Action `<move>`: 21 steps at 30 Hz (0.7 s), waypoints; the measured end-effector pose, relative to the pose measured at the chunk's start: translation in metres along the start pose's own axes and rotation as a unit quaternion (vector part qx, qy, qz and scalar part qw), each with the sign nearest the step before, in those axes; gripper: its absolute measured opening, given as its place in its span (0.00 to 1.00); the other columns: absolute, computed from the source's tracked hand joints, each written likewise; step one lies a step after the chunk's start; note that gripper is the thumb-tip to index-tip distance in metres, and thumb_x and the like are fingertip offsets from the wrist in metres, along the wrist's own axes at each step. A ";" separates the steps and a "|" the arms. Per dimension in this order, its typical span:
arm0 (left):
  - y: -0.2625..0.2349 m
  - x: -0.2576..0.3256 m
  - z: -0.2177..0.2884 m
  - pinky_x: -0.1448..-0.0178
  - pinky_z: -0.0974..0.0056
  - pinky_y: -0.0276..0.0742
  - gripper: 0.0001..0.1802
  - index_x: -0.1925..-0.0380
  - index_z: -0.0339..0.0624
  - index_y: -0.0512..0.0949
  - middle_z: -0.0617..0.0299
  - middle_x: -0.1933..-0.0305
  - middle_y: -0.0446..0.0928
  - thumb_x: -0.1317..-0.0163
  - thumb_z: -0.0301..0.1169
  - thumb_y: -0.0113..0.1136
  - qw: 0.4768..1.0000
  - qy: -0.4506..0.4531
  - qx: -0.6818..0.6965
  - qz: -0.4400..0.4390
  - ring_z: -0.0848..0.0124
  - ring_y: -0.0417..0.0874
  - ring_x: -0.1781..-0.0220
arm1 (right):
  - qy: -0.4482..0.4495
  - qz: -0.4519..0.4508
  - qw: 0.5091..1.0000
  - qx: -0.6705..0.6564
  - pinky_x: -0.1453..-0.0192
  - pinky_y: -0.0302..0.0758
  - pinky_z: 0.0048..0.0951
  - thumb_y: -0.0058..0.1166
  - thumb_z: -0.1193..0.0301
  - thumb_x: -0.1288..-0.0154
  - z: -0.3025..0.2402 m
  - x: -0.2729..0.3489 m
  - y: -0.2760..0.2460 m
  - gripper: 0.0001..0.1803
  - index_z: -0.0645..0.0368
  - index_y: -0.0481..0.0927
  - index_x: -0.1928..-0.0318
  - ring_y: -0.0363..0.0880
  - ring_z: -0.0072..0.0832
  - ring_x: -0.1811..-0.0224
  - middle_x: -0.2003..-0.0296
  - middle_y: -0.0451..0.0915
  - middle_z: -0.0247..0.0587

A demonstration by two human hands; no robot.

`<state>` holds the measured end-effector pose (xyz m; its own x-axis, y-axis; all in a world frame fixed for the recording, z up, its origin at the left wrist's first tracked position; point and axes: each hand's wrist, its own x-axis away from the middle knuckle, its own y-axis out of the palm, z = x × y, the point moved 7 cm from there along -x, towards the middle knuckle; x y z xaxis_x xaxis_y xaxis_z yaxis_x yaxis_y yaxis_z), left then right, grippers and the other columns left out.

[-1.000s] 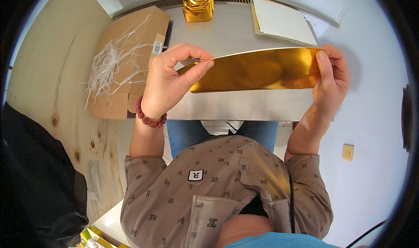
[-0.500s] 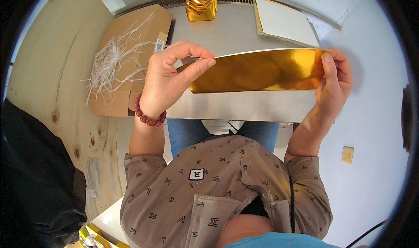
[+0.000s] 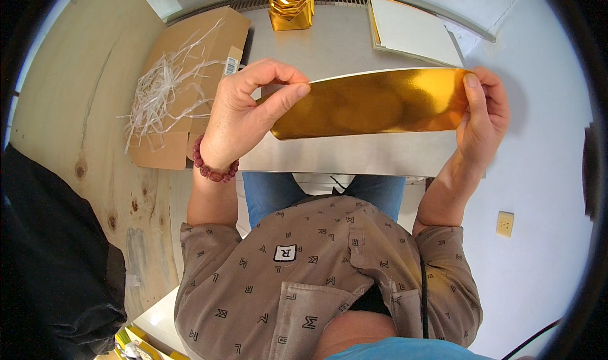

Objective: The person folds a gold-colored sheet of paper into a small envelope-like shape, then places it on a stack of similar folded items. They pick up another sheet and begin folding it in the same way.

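Observation:
Stretched between my two hands is a shiny gold sheet of card [image 3: 373, 103], white along its upper edge and held up above the metal table. My left hand [image 3: 253, 103] pinches its left upper part between thumb and fingers. At the other end, my right hand [image 3: 482, 103] grips the upper right corner, thumb on the gold face and fingers behind. The left end of the sheet is partly hidden by my left hand.
A cardboard box [image 3: 206, 37] topped with white paper or plastic strips [image 3: 155, 97] stands at the left. Folded gold pieces [image 3: 291, 19] sit at the back of the metal table [image 3: 342, 157], with a stack of white-backed sheets [image 3: 415, 34] to their right. A wall rises at right.
The gold sheet has tilted slightly, its left end lower and its right end a little higher. Both hands keep their hold and have shifted only slightly.

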<state>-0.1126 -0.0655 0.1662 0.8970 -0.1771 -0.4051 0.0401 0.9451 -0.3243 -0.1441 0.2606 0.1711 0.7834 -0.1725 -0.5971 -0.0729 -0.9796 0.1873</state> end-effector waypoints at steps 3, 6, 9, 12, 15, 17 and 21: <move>0.003 0.001 -0.007 0.54 0.73 0.77 0.03 0.59 0.35 0.83 0.69 0.63 0.83 0.30 0.24 0.67 0.999 -0.032 0.031 -0.027 0.82 0.79 0.60 | 0.031 0.008 0.999 0.020 0.61 0.71 0.15 0.61 0.77 0.26 0.009 0.003 -0.003 0.04 0.62 0.85 0.55 0.76 0.11 0.66 0.66 0.82 0.27; 0.009 0.003 -0.025 0.54 0.75 0.74 0.05 0.59 0.35 0.82 0.70 0.62 0.82 0.27 0.26 0.64 0.992 -0.090 0.032 -0.087 0.84 0.78 0.60 | 0.094 -0.002 0.995 0.043 0.63 0.71 0.16 0.61 0.76 0.26 0.030 0.017 -0.006 0.03 0.61 0.85 0.56 0.75 0.12 0.68 0.67 0.82 0.26; 0.022 0.006 -0.060 0.58 0.76 0.75 0.07 0.60 0.35 0.82 0.71 0.64 0.82 0.26 0.29 0.61 0.977 -0.164 0.022 -0.133 0.85 0.78 0.62 | 0.172 -0.023 0.979 0.105 0.68 0.71 0.18 0.59 0.74 0.24 0.058 0.042 -0.013 0.04 0.60 0.84 0.57 0.75 0.13 0.71 0.69 0.80 0.25; 0.036 0.009 -0.095 0.60 0.73 0.74 0.10 0.60 0.33 0.84 0.70 0.67 0.81 0.29 0.32 0.64 0.960 -0.226 0.023 -0.162 0.84 0.76 0.65 | 0.221 -0.032 0.969 0.109 0.67 0.71 0.19 0.59 0.73 0.24 0.083 0.063 -0.022 0.04 0.61 0.84 0.58 0.75 0.13 0.71 0.69 0.80 0.25; 0.047 0.007 -0.117 0.66 0.75 0.72 0.10 0.59 0.34 0.83 0.71 0.69 0.81 0.27 0.32 0.63 0.957 -0.227 -0.008 -0.181 0.85 0.76 0.70 | 0.231 -0.026 0.965 0.120 0.65 0.72 0.19 0.60 0.73 0.24 0.102 0.075 -0.029 0.04 0.61 0.83 0.58 0.76 0.13 0.70 0.69 0.80 0.26; 0.051 0.006 -0.130 0.71 0.74 0.72 0.10 0.59 0.34 0.83 0.71 0.71 0.80 0.27 0.31 0.63 0.954 -0.241 -0.020 -0.178 0.84 0.77 0.74 | 0.245 -0.018 0.956 0.163 0.62 0.74 0.21 0.61 0.73 0.25 0.116 0.081 -0.032 0.05 0.61 0.84 0.57 0.77 0.15 0.68 0.68 0.82 0.28; 0.061 0.003 -0.153 0.69 0.72 0.76 0.11 0.61 0.33 0.85 0.66 0.71 0.83 0.30 0.32 0.65 0.943 -0.263 -0.104 -0.177 0.81 0.80 0.72 | 0.198 -0.032 0.922 0.330 0.58 0.77 0.28 0.64 0.71 0.30 0.135 0.085 -0.030 0.06 0.60 0.84 0.58 0.80 0.24 0.65 0.69 0.85 0.37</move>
<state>-0.1744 -0.0509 0.0146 0.9402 -0.2577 0.2227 0.3392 0.7684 -0.5427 -0.1587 0.2615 0.0089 0.9537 -0.1888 -0.2342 -0.2762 -0.8581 -0.4329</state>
